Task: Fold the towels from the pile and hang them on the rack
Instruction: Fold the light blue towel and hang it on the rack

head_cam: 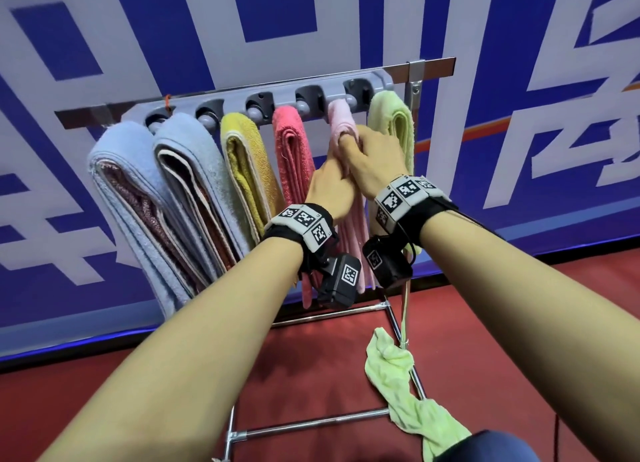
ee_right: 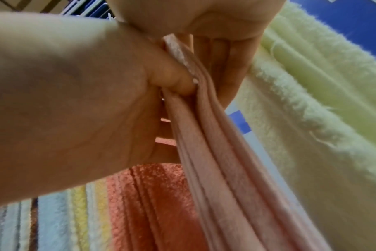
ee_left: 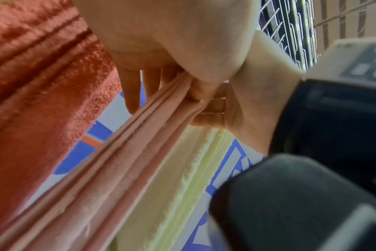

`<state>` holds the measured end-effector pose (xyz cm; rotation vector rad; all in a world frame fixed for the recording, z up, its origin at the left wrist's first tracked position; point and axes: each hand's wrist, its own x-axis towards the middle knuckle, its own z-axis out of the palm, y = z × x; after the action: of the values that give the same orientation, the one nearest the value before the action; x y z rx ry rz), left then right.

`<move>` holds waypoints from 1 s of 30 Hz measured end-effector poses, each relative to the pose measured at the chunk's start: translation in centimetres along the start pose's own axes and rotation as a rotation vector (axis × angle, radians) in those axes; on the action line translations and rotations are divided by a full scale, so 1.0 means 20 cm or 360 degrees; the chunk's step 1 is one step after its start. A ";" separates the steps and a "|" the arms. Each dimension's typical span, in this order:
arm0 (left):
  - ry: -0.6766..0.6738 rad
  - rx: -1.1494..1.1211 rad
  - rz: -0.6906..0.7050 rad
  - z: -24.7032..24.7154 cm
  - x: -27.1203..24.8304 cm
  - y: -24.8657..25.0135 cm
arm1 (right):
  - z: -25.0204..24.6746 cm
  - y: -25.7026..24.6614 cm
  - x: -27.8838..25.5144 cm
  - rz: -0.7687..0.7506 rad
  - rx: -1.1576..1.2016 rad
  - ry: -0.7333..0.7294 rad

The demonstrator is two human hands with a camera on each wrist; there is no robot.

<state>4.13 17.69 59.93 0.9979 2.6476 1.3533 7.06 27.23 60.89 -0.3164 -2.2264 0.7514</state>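
**Both hands on the pale pink towel at the rack**

The person stands right up against the rack (head_cam: 263, 96), a grey bar of holders fixed to a metal rail, and both arms reach for the same spot. The pale pink towel (head_cam: 341, 122) hangs folded from a holder near the right end, and both hands are closed on its upper part. The left hand (head_cam: 330, 184) grips the layers from the left side, thumb pressed into the folds and fingers (ee_left: 130, 90) behind the cloth. The right hand (head_cam: 372, 156) pinches the towel just above it, one fingertip hooked over the front near the top; the two hands touch each other.

The other folded towels hang in a row along the rack: two light blue towels (head_cam: 138, 191) at the left, then a yellow towel (head_cam: 242, 163), a coral towel (head_cam: 292, 149) just beside the pink one, and a light green towel (head_cam: 391, 118) at the far right, close behind the right hand.

Down below, a crumpled green cloth (head_cam: 394, 361) is draped over the chrome frame (head_cam: 311, 423) standing on the red floor (head_cam: 104, 392). Behind the rack is a blue and white banner (head_cam: 173, 45).
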 end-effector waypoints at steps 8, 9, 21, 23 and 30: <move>-0.0059 -0.0141 -0.0123 0.09 -0.02 -0.09 | 0.02 0.06 -0.17 0.0084 0.0214 -0.0144; -0.0037 -0.0098 -0.0121 0.09 -0.02 -0.09 | 0.02 0.06 -0.18 0.0093 0.0237 -0.0163; -0.0028 0.0118 -0.0228 0.06 0.02 -0.04 | 0.12 0.19 -0.34 0.0263 -0.0165 -0.0362; -0.0009 0.0186 -0.0231 0.05 0.04 -0.02 | 0.14 0.17 -0.32 0.0326 -0.0420 -0.0399; 0.0154 0.0453 -0.0224 0.00 0.07 0.05 | 0.19 0.11 -0.24 0.0406 -0.0557 -0.0355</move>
<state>3.51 18.93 61.12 0.7617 2.9790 1.0441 7.69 25.30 54.73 -0.7299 -2.5613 0.5436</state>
